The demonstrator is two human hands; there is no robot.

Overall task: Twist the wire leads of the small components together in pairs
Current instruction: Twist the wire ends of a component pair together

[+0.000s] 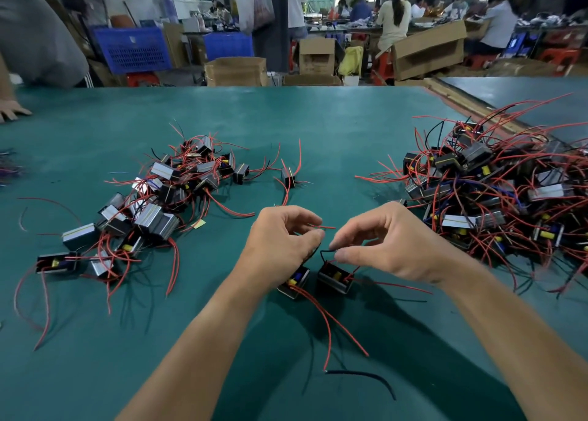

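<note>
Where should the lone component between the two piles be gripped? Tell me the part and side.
Probably pinch the lone component by its black body, from above: its red leads splay outward over the table, leaving the block's top and sides clear.

Bench first: a teal covering, matt and smooth, with a soft sheen toward the far edge. The components show black plastic frames, slightly glossy, with bare brushed-metal cores catching the light and bits of yellow tape. Red leads wear shiny plastic insulation; the black leads look duller. Behind, brown cardboard boxes, matt and creased, and blue crates in moulded plastic lattice.
</note>
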